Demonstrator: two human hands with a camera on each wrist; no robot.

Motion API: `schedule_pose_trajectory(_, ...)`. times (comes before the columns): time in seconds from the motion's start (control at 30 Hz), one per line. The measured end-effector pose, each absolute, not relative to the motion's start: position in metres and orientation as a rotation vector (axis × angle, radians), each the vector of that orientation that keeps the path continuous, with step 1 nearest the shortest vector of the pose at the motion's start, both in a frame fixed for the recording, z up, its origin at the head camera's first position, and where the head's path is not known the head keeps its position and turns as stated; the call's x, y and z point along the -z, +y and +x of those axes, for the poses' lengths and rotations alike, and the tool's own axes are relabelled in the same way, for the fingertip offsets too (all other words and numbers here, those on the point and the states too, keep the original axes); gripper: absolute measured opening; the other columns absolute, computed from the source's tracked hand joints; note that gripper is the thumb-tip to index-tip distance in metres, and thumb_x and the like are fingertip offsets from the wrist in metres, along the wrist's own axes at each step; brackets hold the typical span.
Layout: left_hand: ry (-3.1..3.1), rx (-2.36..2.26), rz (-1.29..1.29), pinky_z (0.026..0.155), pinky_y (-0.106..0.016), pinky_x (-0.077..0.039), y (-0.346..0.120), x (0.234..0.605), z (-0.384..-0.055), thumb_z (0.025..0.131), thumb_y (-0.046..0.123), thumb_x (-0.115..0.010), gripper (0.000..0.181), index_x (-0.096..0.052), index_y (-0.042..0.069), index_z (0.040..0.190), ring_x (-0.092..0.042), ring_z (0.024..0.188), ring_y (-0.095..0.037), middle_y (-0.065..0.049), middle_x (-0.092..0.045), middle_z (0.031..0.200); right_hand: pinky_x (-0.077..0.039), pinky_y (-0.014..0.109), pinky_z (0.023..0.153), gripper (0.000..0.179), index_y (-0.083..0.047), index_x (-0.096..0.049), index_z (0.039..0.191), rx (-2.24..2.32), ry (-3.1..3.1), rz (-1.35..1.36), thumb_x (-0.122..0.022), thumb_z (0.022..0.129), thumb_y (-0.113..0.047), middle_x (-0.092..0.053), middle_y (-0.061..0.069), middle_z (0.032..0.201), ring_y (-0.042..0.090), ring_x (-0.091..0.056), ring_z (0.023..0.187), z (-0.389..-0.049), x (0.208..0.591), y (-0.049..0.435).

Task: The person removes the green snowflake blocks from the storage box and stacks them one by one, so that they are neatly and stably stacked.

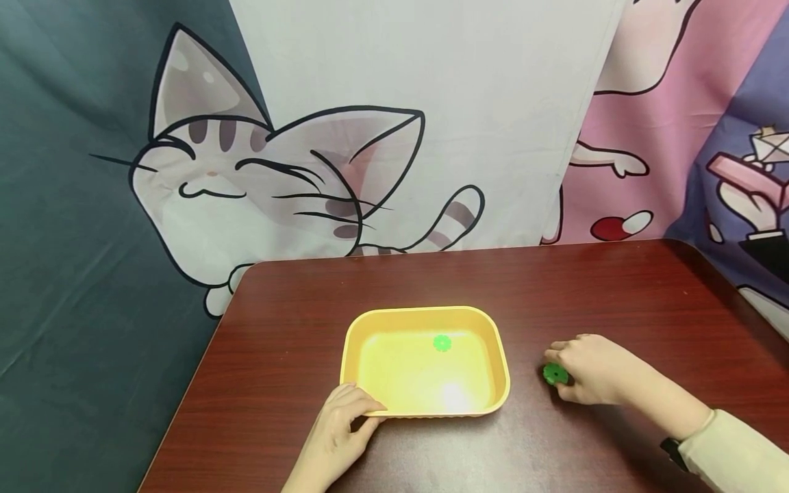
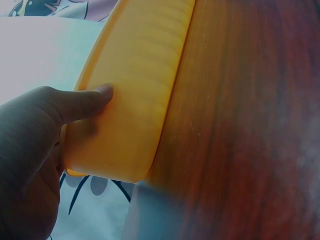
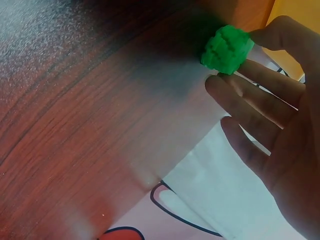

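Note:
A yellow tray [image 1: 425,414] sits on the table, and a flat green notched disc [image 1: 442,343] lies inside it toward the back. At the tray's near left corner my left hand [image 1: 337,428] grips the rim. The left wrist view shows that thumb pressed on the outer wall of the yellow tray [image 2: 135,100]. Right of the tray, my right hand [image 1: 594,370] pinches a green notched piece [image 1: 555,374] between thumb and fingers, low over the table. In the right wrist view the green piece [image 3: 227,50] looks thick, like stacked discs; its far side is hidden.
A dark red-brown wooden table [image 1: 296,329] bears everything. Behind it hangs a cloth with a cartoon cat [image 1: 259,178], with pink and blue printed panels at the right. A dark band [image 1: 674,453] shows at the right wrist, beside a pale sleeve [image 1: 733,452].

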State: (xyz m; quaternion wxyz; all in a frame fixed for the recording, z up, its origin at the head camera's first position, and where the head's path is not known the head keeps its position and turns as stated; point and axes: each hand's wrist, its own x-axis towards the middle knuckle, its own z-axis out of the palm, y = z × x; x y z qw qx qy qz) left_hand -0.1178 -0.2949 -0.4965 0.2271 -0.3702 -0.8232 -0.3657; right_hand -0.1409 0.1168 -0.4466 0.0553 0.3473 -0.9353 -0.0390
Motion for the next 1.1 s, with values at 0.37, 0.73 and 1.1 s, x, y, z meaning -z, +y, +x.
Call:
schedule_pose_trajectory(0.37,-2.266,1.020,-1.022,0.092,-0.041,-0.040,-0.296,0.496,-0.117,0.075,0.013,-0.075,0.014,-0.069,0.022,0.084,-0.054,0.079,-0.002,0.016,-0.062,0.079,-0.046,0.038,0.056,0.024,-0.015,-0.061,0.081,0.077,-2.878,1.055,-0.072,0.066,-0.031,-0.050,-0.012,0.072,0.003,-0.039,0.055,-0.142,0.446,0.118)
schedule_pose_trajectory(0.73,-2.272,1.018,-1.021,0.092,-0.041,-0.040,-0.296,0.496,-0.117,0.074,0.011,-0.076,0.015,-0.069,0.022,0.084,-0.054,0.079,-0.002,0.016,-0.063,0.080,-0.052,0.043,0.068,0.027,-0.010,-0.068,0.095,0.105,-2.809,0.989,-0.070,0.075,-0.029,-0.066,0.001,0.089,0.021,-0.063,0.074,-0.145,0.430,0.120)
schedule_pose_trajectory(1.1,-2.259,1.009,-1.026,0.091,-0.040,-0.041,-0.295,0.495,-0.117,0.077,0.015,-0.074,0.010,-0.069,0.021,0.082,-0.054,0.079,-0.003,0.016,-0.063,0.079,-0.051,0.036,0.057,0.023,-0.011,-0.068,0.091,0.091,-2.630,0.981,-0.072,0.069,-0.016,-0.064,-0.003,0.081,0.015,-0.057,0.059,-0.159,0.405,0.120)
